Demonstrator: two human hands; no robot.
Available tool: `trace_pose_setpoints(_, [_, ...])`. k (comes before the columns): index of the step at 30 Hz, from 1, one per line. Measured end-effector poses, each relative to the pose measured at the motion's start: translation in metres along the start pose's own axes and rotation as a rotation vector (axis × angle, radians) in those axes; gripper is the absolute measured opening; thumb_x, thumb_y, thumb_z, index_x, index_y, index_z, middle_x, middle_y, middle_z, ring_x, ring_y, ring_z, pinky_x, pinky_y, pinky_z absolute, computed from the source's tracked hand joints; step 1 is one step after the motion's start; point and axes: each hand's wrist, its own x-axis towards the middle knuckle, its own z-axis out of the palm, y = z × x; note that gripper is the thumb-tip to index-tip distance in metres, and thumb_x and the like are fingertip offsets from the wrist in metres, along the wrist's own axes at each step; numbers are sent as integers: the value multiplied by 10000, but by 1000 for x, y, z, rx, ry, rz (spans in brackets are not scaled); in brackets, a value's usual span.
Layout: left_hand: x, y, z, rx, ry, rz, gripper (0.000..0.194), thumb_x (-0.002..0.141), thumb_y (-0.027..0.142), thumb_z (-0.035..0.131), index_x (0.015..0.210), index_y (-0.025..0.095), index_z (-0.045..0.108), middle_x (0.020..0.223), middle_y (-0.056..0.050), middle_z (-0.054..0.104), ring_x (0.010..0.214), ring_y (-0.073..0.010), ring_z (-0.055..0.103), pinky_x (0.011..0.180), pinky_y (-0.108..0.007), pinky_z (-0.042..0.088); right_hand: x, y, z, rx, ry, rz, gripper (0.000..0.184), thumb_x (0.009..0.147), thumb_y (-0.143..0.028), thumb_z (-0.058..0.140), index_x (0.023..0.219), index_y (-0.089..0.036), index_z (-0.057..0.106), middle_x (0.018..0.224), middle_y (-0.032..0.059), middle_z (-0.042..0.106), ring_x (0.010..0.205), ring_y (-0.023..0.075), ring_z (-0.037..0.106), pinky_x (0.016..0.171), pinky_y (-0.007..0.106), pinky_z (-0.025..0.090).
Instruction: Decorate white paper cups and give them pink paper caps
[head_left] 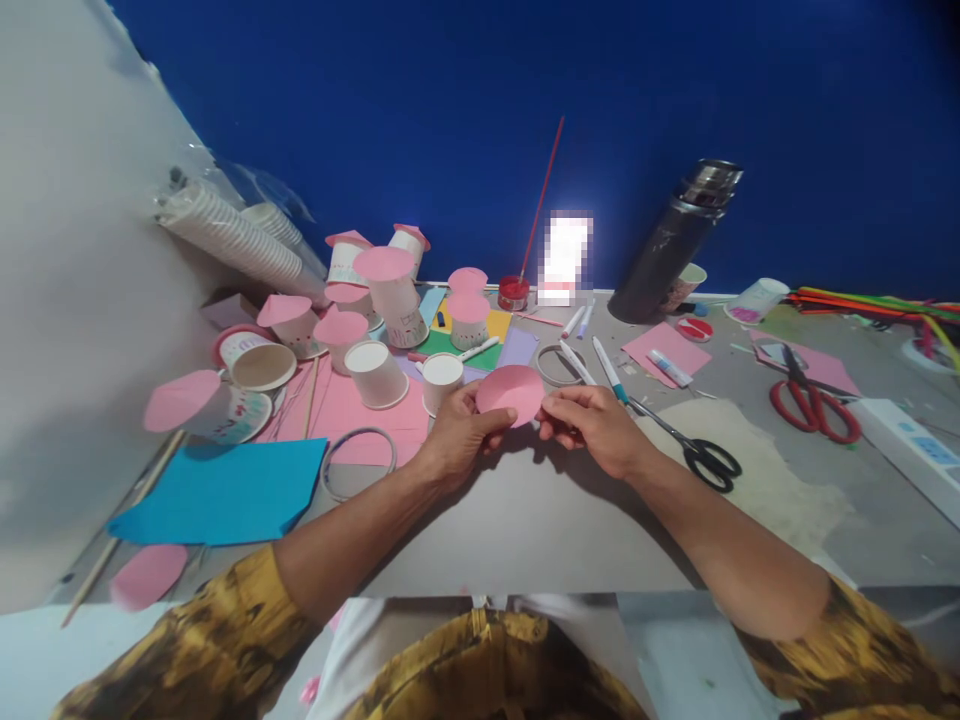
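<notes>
Above the front middle of the table, a pink paper circle [510,393] is held up, tilted toward me. My left hand [463,428] grips its left side, thumb on the front face and fingers behind. At the right edge, my right hand [589,422] has thumb and forefinger pinched on the circle's rim, with the other fingers curled. Just behind my left hand stands an upside-down white paper cup [442,378], and another plain cup [375,374] is beside it. A teal-capped marker [609,368] lies behind my right hand, close to black-handled scissors [701,455].
Several paper cups topped with pink paper [386,285] crowd the left. A blue sheet [225,490] and a tape roll [358,462] lie near my left forearm. At the back stand a dark flask [667,245] and a red pot [514,293] with a stick. Red-handled scissors [814,405] lie right.
</notes>
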Motion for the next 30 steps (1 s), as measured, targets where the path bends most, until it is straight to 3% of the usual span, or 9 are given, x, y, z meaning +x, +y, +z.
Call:
trace_pose_setpoints(4, [0,0,-1,-20,2,-9,348,631,271,828,877,162,607,572,60,534,415,-42,394,400,-196,254,0,-3,-2,60,23,9,378,719,-531,753,719,-157,698,630,40,697,447,71,450,414,217,271])
trace_pose_setpoints(9, [1,-4,-2,-8,-50,-16,364,645,302,840,884,157,607,527,64,514,421,-49,397,414,-196,261,0,-3,-1,40,24,-34,451,728,-593,771,655,-165,647,635,36,695,459,65,452,433,219,301])
trace_pose_setpoints(24, [-1,-2,-3,-33,-63,-99,454,653,321,881,967,158,596,464,105,450,394,-37,307,409,-177,223,4,-2,2,-5,34,-64,310,731,-443,737,620,-173,631,574,5,676,432,59,454,440,204,330])
trace_pose_setpoints(30, [-1,-3,-3,-12,-93,-99,379,680,352,862,848,155,584,421,72,483,374,-50,350,400,-187,284,3,0,1,-51,53,-70,286,760,-400,694,600,-176,617,561,4,667,437,65,461,441,206,327])
